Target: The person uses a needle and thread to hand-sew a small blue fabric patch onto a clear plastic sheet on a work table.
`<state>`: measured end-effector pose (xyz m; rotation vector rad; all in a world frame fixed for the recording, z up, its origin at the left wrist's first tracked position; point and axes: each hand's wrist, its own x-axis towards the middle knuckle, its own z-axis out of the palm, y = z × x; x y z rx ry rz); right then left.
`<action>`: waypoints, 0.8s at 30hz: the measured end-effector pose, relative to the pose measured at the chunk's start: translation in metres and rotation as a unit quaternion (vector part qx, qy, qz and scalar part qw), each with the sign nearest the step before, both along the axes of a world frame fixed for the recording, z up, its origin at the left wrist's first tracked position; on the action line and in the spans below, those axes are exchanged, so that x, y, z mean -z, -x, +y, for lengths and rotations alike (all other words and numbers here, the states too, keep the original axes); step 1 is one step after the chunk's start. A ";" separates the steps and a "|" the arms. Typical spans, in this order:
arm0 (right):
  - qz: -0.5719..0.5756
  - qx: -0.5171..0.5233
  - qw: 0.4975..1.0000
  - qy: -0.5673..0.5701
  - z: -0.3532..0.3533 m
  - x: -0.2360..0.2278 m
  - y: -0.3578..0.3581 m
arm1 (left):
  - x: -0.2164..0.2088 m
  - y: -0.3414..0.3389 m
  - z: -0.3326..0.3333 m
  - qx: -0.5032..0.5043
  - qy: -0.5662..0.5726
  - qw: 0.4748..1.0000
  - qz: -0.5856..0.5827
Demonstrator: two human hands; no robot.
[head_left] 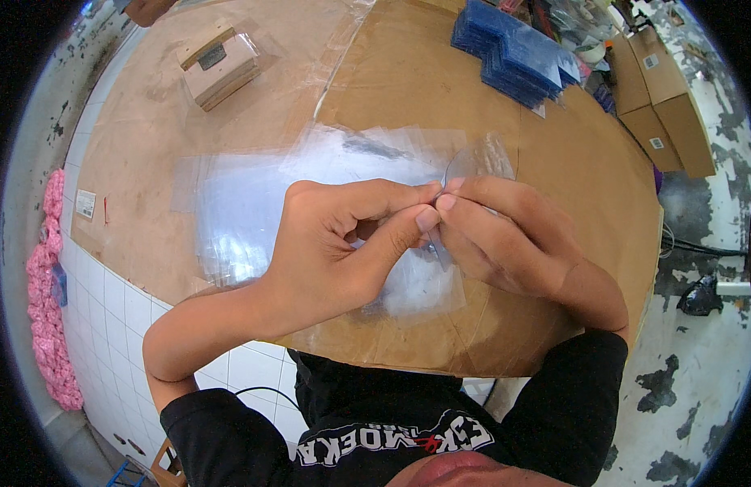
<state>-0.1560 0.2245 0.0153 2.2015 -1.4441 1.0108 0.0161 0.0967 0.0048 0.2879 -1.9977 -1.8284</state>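
Note:
My left hand and my right hand meet just right of the table's middle. Thumb and fingertips of each are pinched together on a thin clear plastic sheet, whose curved edge rises above my right fingers. My fingers cover most of this sheet, so its full shape is hidden. Beneath both hands lies a spread of overlapping clear plastic sheets, shiny with reflected light.
Brown cardboard covers the table. A wooden block with a dark patch sits at the far left. Blue-edged plastic pieces are stacked far right, near cardboard boxes. A pink bundle is beyond the left edge.

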 end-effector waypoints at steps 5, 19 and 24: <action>-0.064 0.015 0.997 0.031 -0.005 0.006 -0.004 | 0.000 0.000 0.001 0.000 -0.030 1.000 0.000; -0.010 0.010 1.000 -0.003 0.001 -0.003 -0.001 | 0.002 -0.001 0.000 0.003 -0.033 0.999 -0.001; 0.013 0.009 1.000 0.012 0.001 0.002 0.000 | 0.007 0.003 0.003 -0.015 -0.045 0.998 0.030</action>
